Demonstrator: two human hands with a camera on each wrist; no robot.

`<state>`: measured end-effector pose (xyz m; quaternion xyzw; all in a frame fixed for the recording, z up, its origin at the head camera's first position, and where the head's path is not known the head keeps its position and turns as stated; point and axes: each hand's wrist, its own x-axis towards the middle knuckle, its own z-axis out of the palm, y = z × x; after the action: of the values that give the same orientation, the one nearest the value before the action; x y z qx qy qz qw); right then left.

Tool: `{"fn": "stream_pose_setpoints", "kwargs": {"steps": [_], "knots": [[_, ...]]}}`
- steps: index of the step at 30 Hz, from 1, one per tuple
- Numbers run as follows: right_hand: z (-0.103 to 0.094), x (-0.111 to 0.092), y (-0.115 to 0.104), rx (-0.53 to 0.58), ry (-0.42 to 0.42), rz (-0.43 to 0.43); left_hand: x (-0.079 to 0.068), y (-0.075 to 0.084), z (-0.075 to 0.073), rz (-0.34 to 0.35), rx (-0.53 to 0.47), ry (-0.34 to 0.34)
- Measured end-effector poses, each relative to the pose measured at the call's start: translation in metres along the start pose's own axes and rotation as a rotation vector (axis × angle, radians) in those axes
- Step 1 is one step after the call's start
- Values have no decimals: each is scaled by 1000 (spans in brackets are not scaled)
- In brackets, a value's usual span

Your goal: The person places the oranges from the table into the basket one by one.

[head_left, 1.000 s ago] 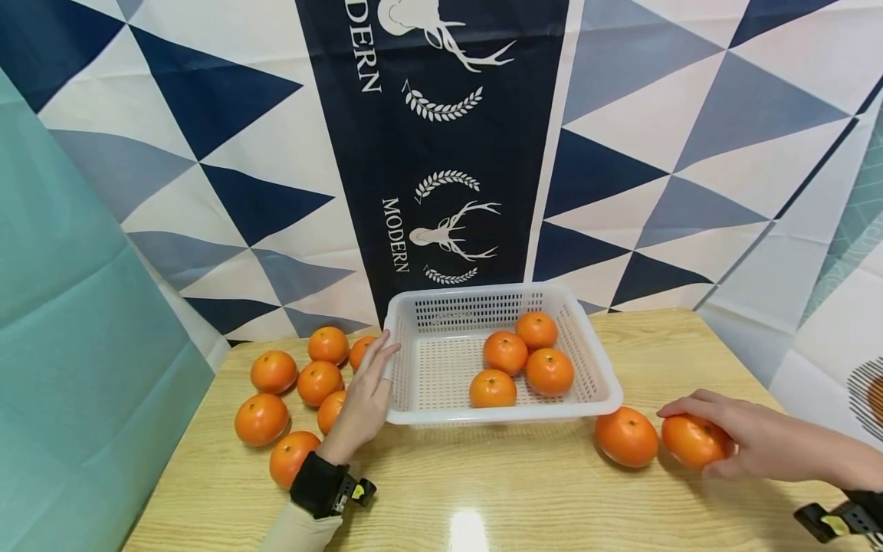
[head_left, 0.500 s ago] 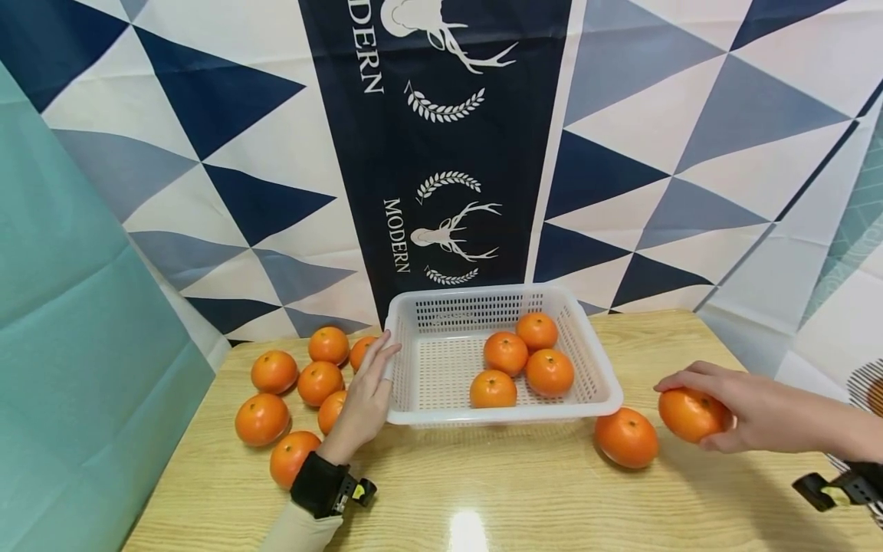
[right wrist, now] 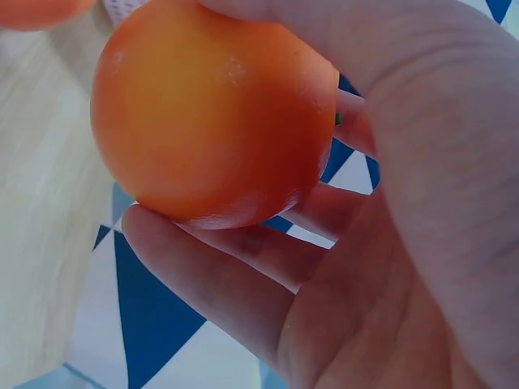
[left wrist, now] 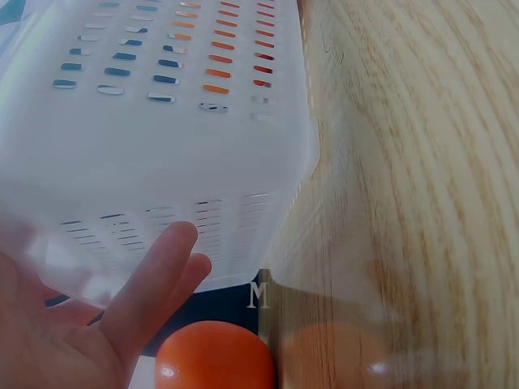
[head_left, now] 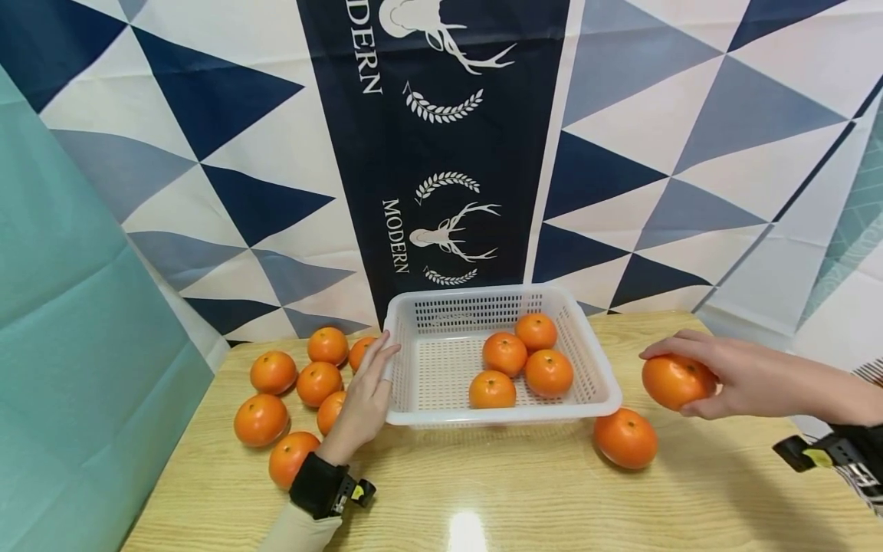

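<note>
Pale yellow wood makes up the glossy tabletop (head_left: 414, 491), grain showing, with a white glare (head_left: 467, 531) at the bottom centre of the frame. Lower left of centre, the left hand (head_left: 362, 402) rests its nearly straight fingers against the left end of a white perforated basket (head_left: 503, 418); seven oranges (head_left: 320, 383) lie about it at left. At right, the right hand (head_left: 741, 376) pinches an orange between thumb and fingers (right wrist: 219, 259), this held orange (head_left: 672, 383) hanging above the wood; a loose orange (head_left: 625, 438) sits by the basket's near right corner. Four more oranges (head_left: 505, 354) fill the basket's right half. Behind, a creased triangle-patterned cloth (head_left: 262, 130) with a navy deer panel (head_left: 469, 153) covers the wall; teal fabric (head_left: 90, 307) hangs at far left.
</note>
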<state>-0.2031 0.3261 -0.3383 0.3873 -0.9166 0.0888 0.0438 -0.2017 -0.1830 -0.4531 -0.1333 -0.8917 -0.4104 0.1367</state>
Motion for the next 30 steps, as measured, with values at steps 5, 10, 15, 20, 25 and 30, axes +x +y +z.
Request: {"fn": "stream_pose_setpoints", "kwargs": {"steps": [5,10,15,20,25,30], "knots": [[-5,21,-6,19,25,-22,0,0,-1,-1,4,8],[-10,44,-14,59,-16,21,0,0,1,-5,7,-1],[-9,69,-21,96,-66,38,0,0,2,-6,17,-2],[-9,93,-26,147,-88,3,1,1,2,4,22,4],[-6,118,-32,200,-116,-21,0,2,1,-2,9,5],[-3,141,-39,243,-141,-38,0,4,-1,-2,10,7]]}}
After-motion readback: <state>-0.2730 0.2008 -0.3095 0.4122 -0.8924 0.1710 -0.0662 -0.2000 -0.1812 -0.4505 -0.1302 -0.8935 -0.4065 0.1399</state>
